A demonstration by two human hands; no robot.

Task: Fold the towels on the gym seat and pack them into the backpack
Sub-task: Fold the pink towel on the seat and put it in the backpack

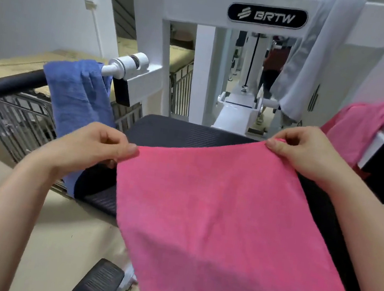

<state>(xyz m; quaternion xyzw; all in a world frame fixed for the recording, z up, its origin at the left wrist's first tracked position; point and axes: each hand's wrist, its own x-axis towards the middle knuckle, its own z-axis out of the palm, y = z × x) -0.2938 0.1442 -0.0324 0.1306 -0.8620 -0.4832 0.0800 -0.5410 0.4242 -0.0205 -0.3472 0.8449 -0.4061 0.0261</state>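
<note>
A pink towel [225,219] is spread over the black gym seat [188,132] and hangs down toward me. My left hand [94,146] pinches its far left corner. My right hand [308,152] pinches its far right corner. A blue towel [79,95] hangs over the machine's left handle bar. A second pink towel [364,125] is draped over the right handle. A grey-white towel [314,56] hangs from the white frame at the upper right. No backpack is in view.
The white machine frame [180,45] stands right behind the seat. A metal wire rack [24,121] sits at the left beside the blue towel. A black footplate [98,280] is low in front. Beige floor lies at the lower left.
</note>
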